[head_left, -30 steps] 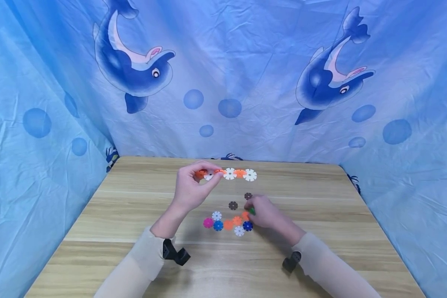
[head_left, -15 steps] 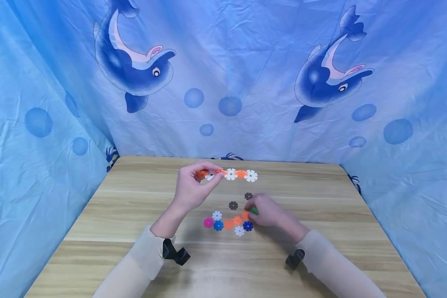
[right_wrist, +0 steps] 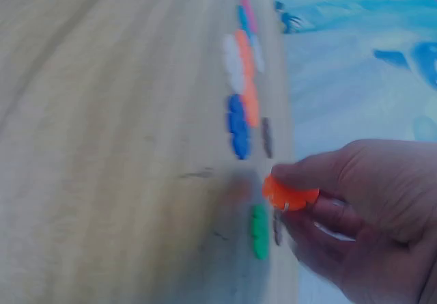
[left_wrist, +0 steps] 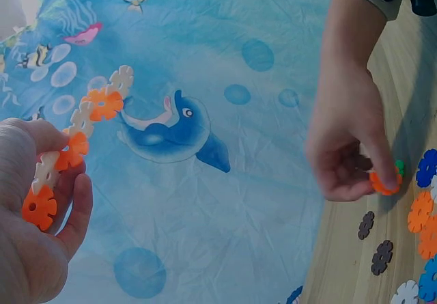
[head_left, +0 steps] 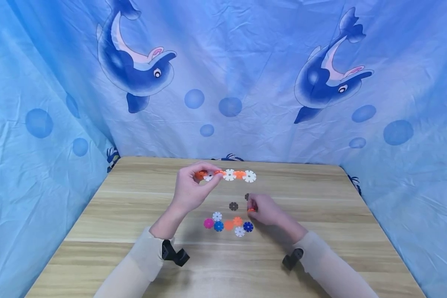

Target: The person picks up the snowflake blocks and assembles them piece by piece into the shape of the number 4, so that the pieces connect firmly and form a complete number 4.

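Thumb and fingers of my left hand (head_left: 191,188) hold a chain of interlocking snowflake discs (head_left: 229,174), orange and white by turns. The chain is raised over the far part of the table and reaches rightward past the fingertips. Below and to the right, my right hand (head_left: 266,209) pinches a single orange snowflake disc (right_wrist: 290,193) between thumb and fingers, close above the tabletop. A green disc (right_wrist: 260,232) lies just under that hand and is hidden in the head view. A brown disc (left_wrist: 367,225) is partly covered by the right hand in the head view.
Left of the right hand, several loose discs lie on the wooden table (head_left: 134,265): another brown disc (head_left: 233,206), a dark blue one (head_left: 248,226), orange ones (head_left: 237,221), white ones (head_left: 240,231), a light blue one (head_left: 218,226) and a pink one (head_left: 208,223). A dolphin-print curtain (head_left: 230,74) stands behind.
My right hand has taken the rightmost orange disc off the table, and its place in the row is bare. The left hand with the chain stays nearly still.
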A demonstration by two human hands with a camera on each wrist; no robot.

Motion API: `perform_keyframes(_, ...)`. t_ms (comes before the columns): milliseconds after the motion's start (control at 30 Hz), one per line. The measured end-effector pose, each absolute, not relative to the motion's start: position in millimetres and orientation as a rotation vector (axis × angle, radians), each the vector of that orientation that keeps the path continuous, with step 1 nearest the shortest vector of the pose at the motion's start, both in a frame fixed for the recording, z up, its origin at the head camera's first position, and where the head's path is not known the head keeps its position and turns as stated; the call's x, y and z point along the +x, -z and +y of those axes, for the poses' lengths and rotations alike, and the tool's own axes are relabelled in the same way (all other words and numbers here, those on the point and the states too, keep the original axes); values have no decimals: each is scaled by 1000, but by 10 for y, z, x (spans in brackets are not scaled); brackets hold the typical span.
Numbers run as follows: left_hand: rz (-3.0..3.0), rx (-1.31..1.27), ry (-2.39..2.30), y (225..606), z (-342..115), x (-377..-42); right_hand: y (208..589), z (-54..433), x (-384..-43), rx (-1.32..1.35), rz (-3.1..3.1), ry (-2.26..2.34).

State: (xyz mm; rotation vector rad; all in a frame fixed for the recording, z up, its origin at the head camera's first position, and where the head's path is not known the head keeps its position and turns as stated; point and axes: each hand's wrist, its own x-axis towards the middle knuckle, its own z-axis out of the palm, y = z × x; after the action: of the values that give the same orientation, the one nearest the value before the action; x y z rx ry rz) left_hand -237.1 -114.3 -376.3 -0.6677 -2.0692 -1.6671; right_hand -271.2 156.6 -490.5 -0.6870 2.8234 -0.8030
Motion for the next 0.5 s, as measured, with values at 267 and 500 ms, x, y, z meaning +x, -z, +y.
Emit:
perform_keyframes(267, -2062, -637, 1651, 3745, -1137, -2415, 4464, 1745, -2717, -591, 2855, 1250)
perform_keyframes(500, -2044, -609, 1655, 3729, -1117, -2466, 3948, 1854, -2659, -723, 2777, 1684)
